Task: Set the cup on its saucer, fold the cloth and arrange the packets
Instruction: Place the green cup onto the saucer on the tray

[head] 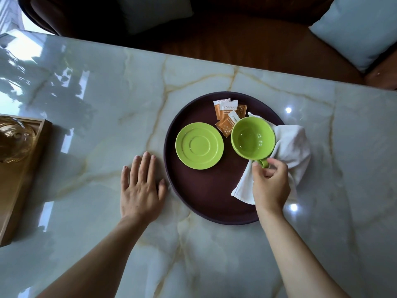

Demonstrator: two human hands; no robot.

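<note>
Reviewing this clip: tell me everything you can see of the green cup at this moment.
The green cup is a wide, glossy, ceramic-looking cup, upright and empty, with a small loop handle pointing toward the person. The right hand pinches that handle. The cup sits on the right side of the round dark tray, partly over the white cloth and covering a corner of the packets. It is beside the matching saucer, not on it.
</note>
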